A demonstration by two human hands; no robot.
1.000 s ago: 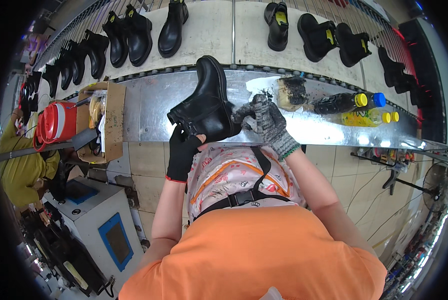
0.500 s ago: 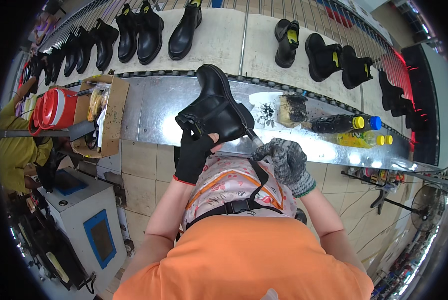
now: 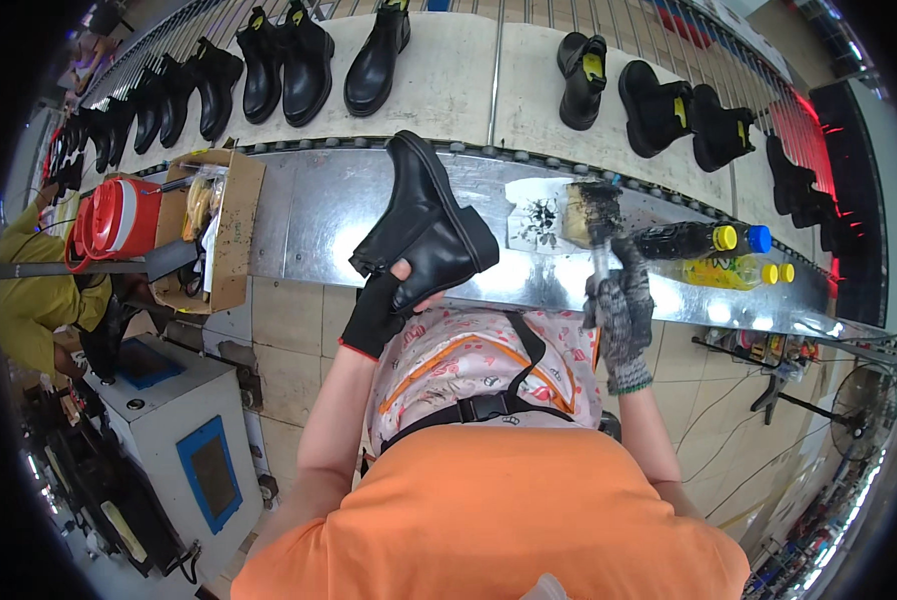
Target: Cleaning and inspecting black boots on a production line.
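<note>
My left hand (image 3: 377,308), in a black fingertip-less glove with a red cuff, is closed around the top of a black ankle boot (image 3: 431,235). The boot is tilted over the metal ledge, its sole edge facing right and its toe pointing away from me. My right hand (image 3: 624,312), in a grey knitted glove, grips a slim brush (image 3: 600,262) with a pale handle. The brush's far end is at a pale, black-stained sponge block (image 3: 581,225); whether it touches is blurred. Beside the sponge lies a white sheet (image 3: 527,198) with black smears.
Dark and yellow bottles (image 3: 714,272) lie right of the sponge. A cardboard box (image 3: 237,235) and a red jug (image 3: 121,218) stand at the left. Several black boots (image 3: 309,75) line the conveyor (image 3: 439,85) beyond the ledge. Another person (image 3: 34,300) is at far left.
My right hand has moved away from the boot's sole edge, rightward and up to the sponge, with the brush. The boot has turned slightly in my left hand.
</note>
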